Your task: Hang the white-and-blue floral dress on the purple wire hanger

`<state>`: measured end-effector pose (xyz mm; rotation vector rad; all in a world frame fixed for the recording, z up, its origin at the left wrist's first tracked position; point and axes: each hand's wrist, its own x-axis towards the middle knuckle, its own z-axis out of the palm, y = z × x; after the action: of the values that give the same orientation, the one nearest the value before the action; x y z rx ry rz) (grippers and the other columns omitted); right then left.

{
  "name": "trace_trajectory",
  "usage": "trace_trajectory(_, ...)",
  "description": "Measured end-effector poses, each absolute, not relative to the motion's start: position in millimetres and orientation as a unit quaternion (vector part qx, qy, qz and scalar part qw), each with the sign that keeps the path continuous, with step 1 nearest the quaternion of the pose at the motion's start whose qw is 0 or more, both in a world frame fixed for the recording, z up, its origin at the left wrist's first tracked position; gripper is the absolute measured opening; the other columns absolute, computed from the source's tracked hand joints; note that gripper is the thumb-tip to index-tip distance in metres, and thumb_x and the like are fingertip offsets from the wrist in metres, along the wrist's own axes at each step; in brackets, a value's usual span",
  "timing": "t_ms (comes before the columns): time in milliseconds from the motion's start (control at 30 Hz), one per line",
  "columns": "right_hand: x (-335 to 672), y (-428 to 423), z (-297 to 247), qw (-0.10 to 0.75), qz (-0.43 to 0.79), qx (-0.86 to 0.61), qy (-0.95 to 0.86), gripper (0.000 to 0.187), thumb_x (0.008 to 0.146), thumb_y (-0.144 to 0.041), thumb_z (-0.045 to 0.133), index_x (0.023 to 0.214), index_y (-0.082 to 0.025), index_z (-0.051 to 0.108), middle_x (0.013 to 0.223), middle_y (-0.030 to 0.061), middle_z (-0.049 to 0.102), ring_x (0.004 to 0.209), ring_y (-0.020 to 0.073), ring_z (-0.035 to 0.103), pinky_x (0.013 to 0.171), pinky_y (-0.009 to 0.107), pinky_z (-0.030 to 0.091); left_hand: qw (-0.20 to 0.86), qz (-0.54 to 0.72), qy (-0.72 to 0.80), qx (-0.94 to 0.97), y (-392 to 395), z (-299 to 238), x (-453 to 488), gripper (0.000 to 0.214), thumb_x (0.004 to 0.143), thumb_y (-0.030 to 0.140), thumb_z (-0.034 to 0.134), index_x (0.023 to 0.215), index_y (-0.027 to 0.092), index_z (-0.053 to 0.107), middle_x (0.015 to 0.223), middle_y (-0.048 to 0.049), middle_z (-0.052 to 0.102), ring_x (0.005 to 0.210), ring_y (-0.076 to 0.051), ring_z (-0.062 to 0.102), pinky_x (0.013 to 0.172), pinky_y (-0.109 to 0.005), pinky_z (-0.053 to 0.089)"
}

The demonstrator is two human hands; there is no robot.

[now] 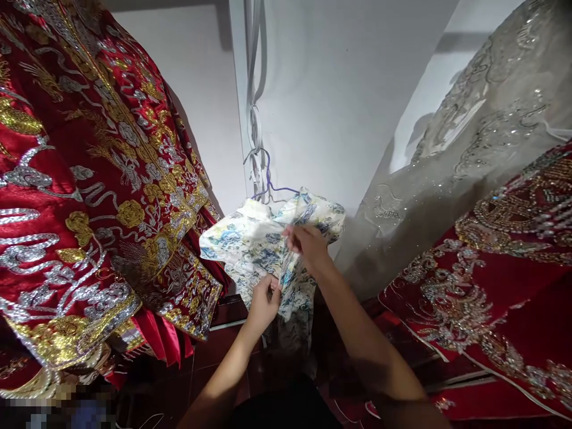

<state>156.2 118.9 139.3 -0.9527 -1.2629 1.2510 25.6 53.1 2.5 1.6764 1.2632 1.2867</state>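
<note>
A white garment with blue and yellow floral print (241,235), short-sleeved, hangs in front of me on a purple hanger (269,179). My left hand (267,298) is closed on the garment's front, low along its middle edge, thumb and fingers pinched together. Higher up on the same front edge, near the collar, my right hand (308,245) pinches the cloth with its fingers bent. The fingertips of the right hand are partly hidden, so any small fastener between them cannot be made out. The cloth between the two hands is drawn fairly straight.
On the left hangs a red jacket (129,149) with gold and silver embroidery. A pale sequined gown (482,119) and a red beaded garment (491,286) fill the right. Behind the hanger stand a white wall (330,77) and a post with cords. Dark red tiles (210,357) lie below.
</note>
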Motion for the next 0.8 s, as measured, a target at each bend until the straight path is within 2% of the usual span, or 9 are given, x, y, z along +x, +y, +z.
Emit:
trace_trajectory(100, 148, 126, 183, 0.563, 0.507, -0.37, -0.538, 0.028, 0.08, -0.042, 0.065, 0.073, -0.016, 0.068, 0.049, -0.0019, 0.056, 0.04, 0.0072, 0.038, 0.041, 0.021, 0.031, 0.33, 0.481, 0.486, 0.65, 50, 4, 28, 0.019, 0.091, 0.03, 0.053, 0.074, 0.02, 0.051, 0.072, -0.0011, 0.052, 0.071, -0.018, 0.05, 0.067, -0.029, 0.038)
trace_trajectory(200, 140, 118, 191, 0.563, 0.492, -0.341, -0.569, 0.028, 0.084, -0.042, 0.06, 0.074, -0.017, 0.067, 0.051, -0.0015, 0.058, 0.041, 0.0082, 0.043, 0.042, 0.021, 0.034, 0.342, 0.452, 0.477, 0.671, 46, 26, 19, 0.017, 0.091, 0.03, 0.055, 0.077, 0.02, 0.053, 0.073, -0.0012, 0.054, 0.069, -0.017, 0.051, 0.065, -0.028, 0.038)
trace_trajectory(267, 139, 110, 183, 0.554, 0.485, -0.324, -0.594, 0.029, 0.087, -0.042, 0.058, 0.072, -0.018, 0.066, 0.051, -0.0016, 0.058, 0.042, 0.0089, 0.044, 0.044, 0.022, 0.037, 0.345, 0.468, 0.45, 0.678, 46, 54, 9, 0.01, 0.091, 0.031, 0.056, 0.092, 0.021, 0.057, 0.08, -0.0023, 0.059, 0.071, -0.017, 0.055, 0.066, -0.028, 0.042)
trace_trajectory(400, 142, 101, 172, 0.547, 0.47, -0.321, -0.614, 0.029, 0.088, -0.039, 0.056, 0.068, -0.019, 0.064, 0.047, -0.0028, 0.056, 0.042, 0.0094, 0.045, 0.046, 0.022, 0.038, 0.217, 0.58, 0.414, 0.667, 60, 127, -8, 0.037, 0.095, 0.028, 0.054, 0.132, 0.024, 0.05, 0.097, -0.0054, 0.065, 0.081, -0.018, 0.06, 0.075, -0.03, 0.045)
trace_trajectory(467, 143, 102, 174, 0.548, 0.439, -0.32, -0.637, 0.029, 0.089, -0.038, 0.055, 0.069, -0.019, 0.065, 0.047, -0.003, 0.055, 0.043, 0.01, 0.046, 0.048, 0.023, 0.039, 0.141, 0.566, 0.417, 0.697, 73, 159, -9, 0.029, 0.097, 0.029, 0.053, 0.125, 0.024, 0.058, 0.095, -0.0048, 0.065, 0.077, -0.017, 0.058, 0.073, -0.029, 0.044)
trace_trajectory(533, 142, 107, 173, 0.564, 0.391, -0.337, -0.645, 0.028, 0.089, -0.037, 0.054, 0.07, -0.02, 0.065, 0.047, -0.0034, 0.053, 0.044, 0.0108, 0.046, 0.049, 0.023, 0.038, 0.07, 0.539, 0.411, 0.732, 85, 182, -5, 0.017, 0.097, 0.029, 0.053, 0.102, 0.02, 0.067, 0.089, -0.0041, 0.065, 0.077, -0.016, 0.058, 0.074, -0.029, 0.044)
trace_trajectory(633, 138, 118, 152, 0.569, 0.328, -0.391, -0.644, 0.028, 0.088, -0.035, 0.053, 0.066, -0.02, 0.063, 0.046, -0.0035, 0.048, 0.042, 0.0117, 0.043, 0.047, 0.025, 0.032, 0.001, 0.547, 0.397, 0.737, 93, 200, -3, 0.018, 0.097, 0.029, 0.054, 0.088, 0.018, 0.065, 0.084, -0.0036, 0.065, 0.08, -0.016, 0.059, 0.077, -0.028, 0.044)
trace_trajectory(733, 137, 120, 115, 0.531, 0.372, -0.411, -0.641, 0.03, 0.087, -0.035, 0.051, 0.061, -0.022, 0.059, 0.043, -0.0029, 0.043, 0.041, 0.013, 0.04, 0.046, 0.028, 0.03, -0.006, 0.673, 0.403, 0.62, 89, 199, -27, 0.014, 0.095, 0.029, 0.058, 0.089, 0.018, 0.065, 0.085, -0.0022, 0.063, 0.081, -0.015, 0.058, 0.077, -0.027, 0.046)
trace_trajectory(800, 138, 112, 93, 0.513, 0.425, -0.403, -0.628, 0.032, 0.087, -0.037, 0.052, 0.059, -0.023, 0.059, 0.043, -0.0019, 0.043, 0.041, 0.0142, 0.041, 0.047, 0.029, 0.031, 0.064, 0.779, 0.391, 0.485, 83, 185, -58, 0.011, 0.091, 0.029, 0.062, 0.087, 0.019, 0.064, 0.083, -0.0007, 0.061, 0.079, -0.014, 0.057, 0.075, -0.025, 0.047)
